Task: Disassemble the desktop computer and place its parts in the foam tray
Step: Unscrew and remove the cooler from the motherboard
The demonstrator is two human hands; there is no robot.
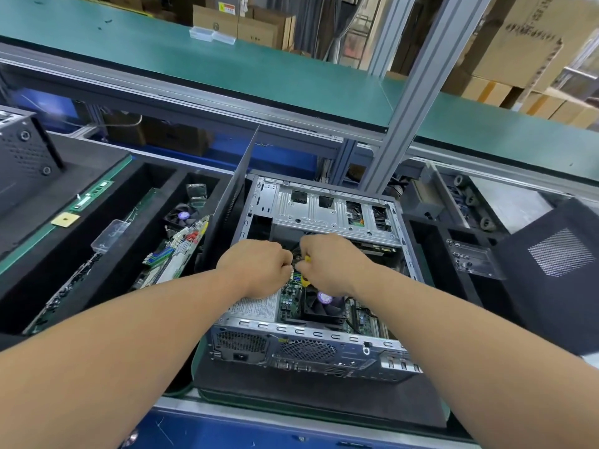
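An open desktop computer case (327,209) lies on its side in the middle of the bench, its rear panel toward me. Inside, a black CPU fan (324,307) sits on the green motherboard (288,299). Both my hands reach into the case above the fan. My left hand (256,267) has its fingers curled on the cable bundle (296,259) at the case's middle. My right hand (330,264) pinches the same bundle, where yellow wires (305,280) show between the two hands. The connector itself is hidden by my fingers. A black foam tray (107,228) lies to the left.
The foam tray holds a motherboard (175,257), a small fan (181,217), a long card (68,286) and memory sticks (94,192). The removed side panel (227,196) stands between tray and case. Another black case (22,153) sits far left, a mesh panel (557,254) at right.
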